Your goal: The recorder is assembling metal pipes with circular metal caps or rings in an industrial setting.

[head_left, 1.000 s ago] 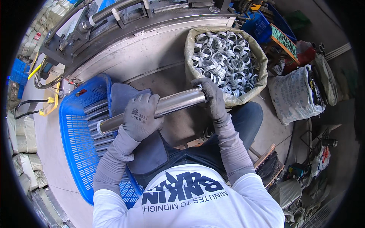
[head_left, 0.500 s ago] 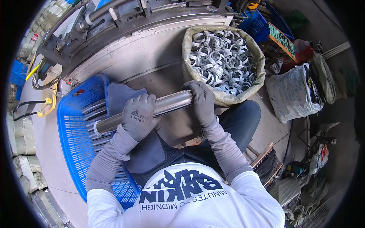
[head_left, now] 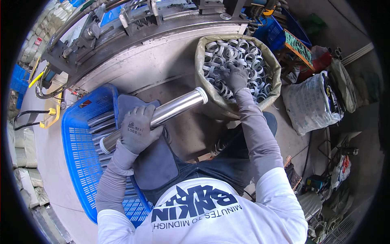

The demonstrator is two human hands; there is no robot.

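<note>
Head view showed a slotted blue plastic basket [head_left: 79, 150]; the left hand [head_left: 139, 129], curled round a shiny metal tube [head_left: 178, 106] slanting partly over the basket; the right hand [head_left: 237, 78], fingertips hidden among pale rings [head_left: 255, 61] in a woven sack [head_left: 218, 108], spread and hold unclear.

A dark metal bench [head_left: 162, 31] spans the far side, its pale panel [head_left: 136, 65] above a grey floor [head_left: 290, 147]. Wrapped bundles [head_left: 30, 179] line the bright left; a white sack [head_left: 309, 105] and pale rods [head_left: 357, 54] occupy the dimmer right.
</note>
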